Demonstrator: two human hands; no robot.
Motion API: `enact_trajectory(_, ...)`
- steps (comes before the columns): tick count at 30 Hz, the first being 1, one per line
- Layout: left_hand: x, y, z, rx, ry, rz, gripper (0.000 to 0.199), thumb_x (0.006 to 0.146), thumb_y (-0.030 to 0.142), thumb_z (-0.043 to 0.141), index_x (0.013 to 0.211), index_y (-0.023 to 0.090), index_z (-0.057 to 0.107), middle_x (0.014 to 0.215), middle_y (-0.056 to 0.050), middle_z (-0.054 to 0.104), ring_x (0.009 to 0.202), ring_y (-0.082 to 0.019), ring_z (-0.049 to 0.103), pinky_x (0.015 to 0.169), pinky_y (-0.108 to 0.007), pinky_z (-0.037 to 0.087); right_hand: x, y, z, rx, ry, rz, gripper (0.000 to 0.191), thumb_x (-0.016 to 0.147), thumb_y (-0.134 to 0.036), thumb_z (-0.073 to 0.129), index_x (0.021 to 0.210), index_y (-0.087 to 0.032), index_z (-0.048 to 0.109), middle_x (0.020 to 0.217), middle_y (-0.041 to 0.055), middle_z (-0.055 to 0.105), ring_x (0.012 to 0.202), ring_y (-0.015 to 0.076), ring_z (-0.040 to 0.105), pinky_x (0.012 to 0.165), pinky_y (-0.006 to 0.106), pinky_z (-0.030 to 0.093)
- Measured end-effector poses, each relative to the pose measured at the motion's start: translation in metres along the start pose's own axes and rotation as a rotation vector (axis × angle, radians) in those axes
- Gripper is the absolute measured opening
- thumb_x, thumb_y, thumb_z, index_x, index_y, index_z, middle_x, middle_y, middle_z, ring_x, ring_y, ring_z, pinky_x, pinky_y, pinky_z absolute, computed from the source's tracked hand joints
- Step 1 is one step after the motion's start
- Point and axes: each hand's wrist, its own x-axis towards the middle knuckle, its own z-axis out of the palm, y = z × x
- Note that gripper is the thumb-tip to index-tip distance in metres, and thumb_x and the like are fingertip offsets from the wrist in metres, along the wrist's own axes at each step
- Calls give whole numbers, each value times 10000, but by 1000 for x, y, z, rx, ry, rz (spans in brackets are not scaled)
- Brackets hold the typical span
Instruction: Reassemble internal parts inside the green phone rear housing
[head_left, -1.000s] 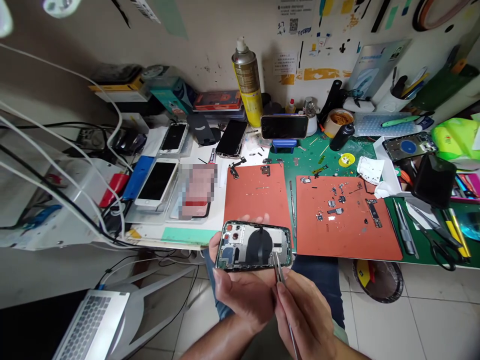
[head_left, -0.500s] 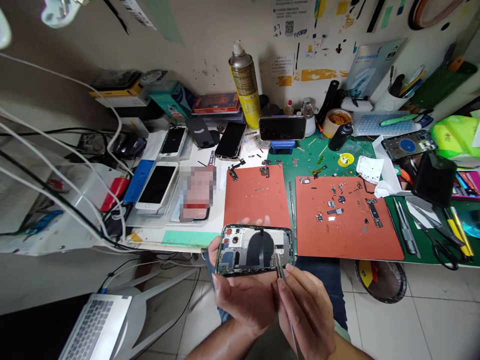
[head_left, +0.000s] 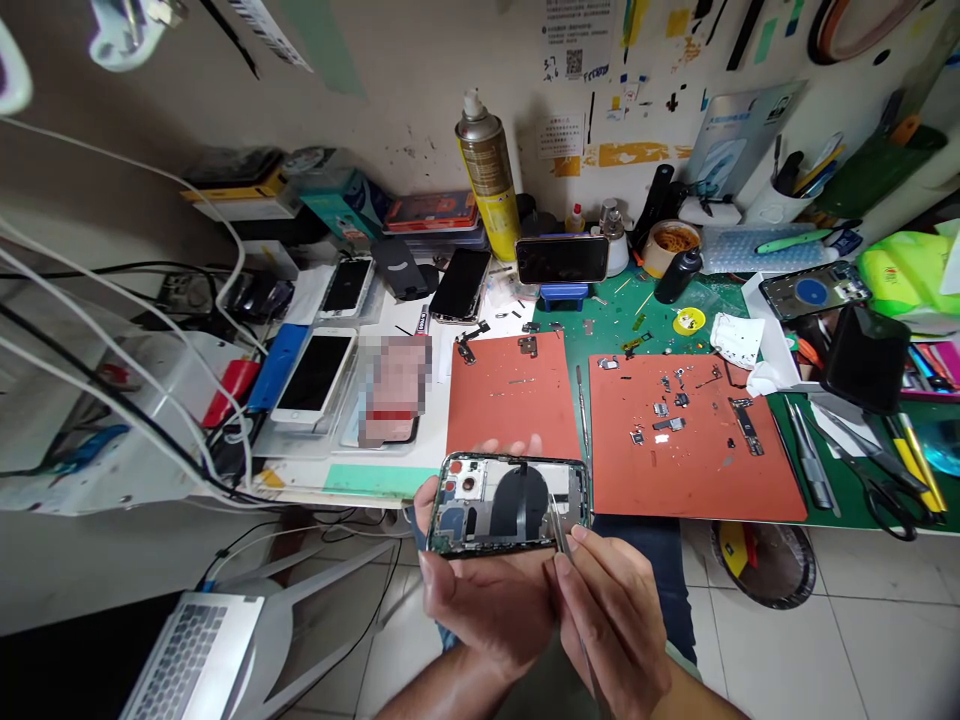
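An opened phone (head_left: 484,525) lies tilted in my left hand (head_left: 487,610), whose fingers wrap round its far and near edges. Its inside faces up, with a round black pad at the middle and camera lenses at the left end. My right hand (head_left: 619,620) pinches a pair of metal tweezers (head_left: 562,543). The tweezer tips reach over the right part of the phone, just right of the black pad; whether they touch it I cannot tell. Both hands are in front of the bench edge, above my lap.
Behind the phone lie a left orange mat (head_left: 510,390) and a right orange mat (head_left: 697,460) bearing small phone parts. Scissors (head_left: 885,500) and pens are at the right. Several phones and a spray can (head_left: 487,175) stand at the back. A laptop (head_left: 187,650) is at lower left.
The view has shifted very slightly. My hands, the phone and the tweezers keep nearly the same position.
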Motion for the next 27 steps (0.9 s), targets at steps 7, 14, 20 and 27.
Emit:
enact_trajectory(7, 0, 1, -1, -29, 1, -18, 340, 1065, 561, 448, 1207, 403, 712, 1248, 7, 773, 1235, -291, 721, 1079, -577, 603, -1, 5, -2, -12, -33, -26, 285, 1012, -41, 662, 1274, -96, 760, 1163, 130, 847, 1225, 272, 792, 978, 420, 691)
enact_trajectory(14, 2, -1, -8, -73, 6, -32, 341, 1008, 596, 552, 1219, 392, 726, 1253, -1, 786, 1192, -310, 752, 1080, -619, 594, 5, 9, -1, 38, 10, -23, 276, 994, -28, 683, 1255, -66, 763, 1127, 149, 848, 1196, 283, 802, 938, 424, 701)
enact_trajectory(20, 5, -1, -8, -105, 89, -76, 349, 942, 582, 623, 1197, 377, 746, 1254, -17, 786, 1149, -315, 766, 1058, -643, 602, 12, 10, 2, 73, 60, 15, 352, 962, 5, 704, 1301, -78, 749, 1070, 136, 852, 1110, 278, 824, 877, 428, 705)
enact_trajectory(27, 5, 0, -7, -102, 102, -132, 382, 942, 615, 620, 1255, 425, 731, 1264, -17, 786, 1218, -340, 753, 1048, -652, 604, 23, 11, -1, 118, 31, 14, 256, 972, -27, 655, 1205, -58, 758, 984, 132, 819, 1106, 277, 808, 852, 431, 693)
